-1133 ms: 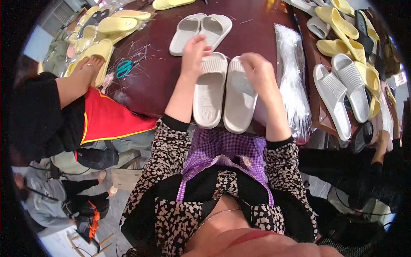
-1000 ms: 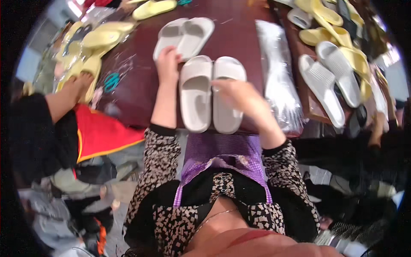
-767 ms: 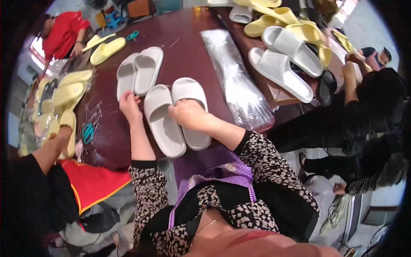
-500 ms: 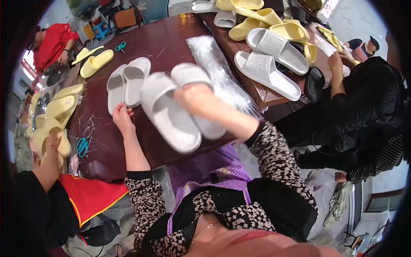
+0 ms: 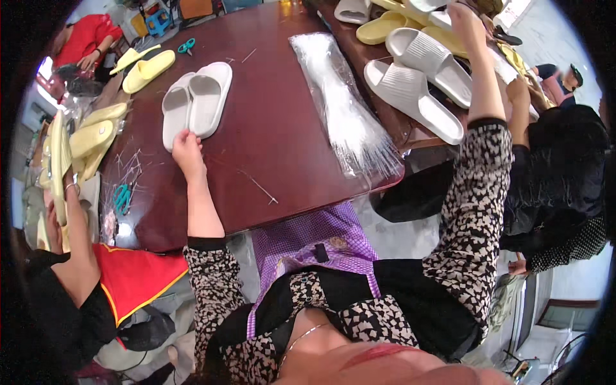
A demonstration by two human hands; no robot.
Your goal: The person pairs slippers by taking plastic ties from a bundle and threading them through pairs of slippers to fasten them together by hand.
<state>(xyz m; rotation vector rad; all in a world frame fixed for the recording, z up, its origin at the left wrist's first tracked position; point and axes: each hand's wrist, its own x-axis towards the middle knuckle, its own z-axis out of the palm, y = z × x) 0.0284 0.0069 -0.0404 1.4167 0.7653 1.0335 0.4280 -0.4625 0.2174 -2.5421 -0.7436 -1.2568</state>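
Now front pair gone from near edge of table; right hand out at pile past right edge (grip: cannot tell). Left hand pinches grey pair by heel, toward left edge: one pair remaining.

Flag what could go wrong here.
The left hand touches one heel of the moulded pale-grey slip-on sandals; a tug could skew the pair.
The right hand is at the jumbled grey and yellow sandals; it could knock some loose.
The clear plastic bag of white strands lies near the edge of the glossy dark-red table and might slide off if bumped.
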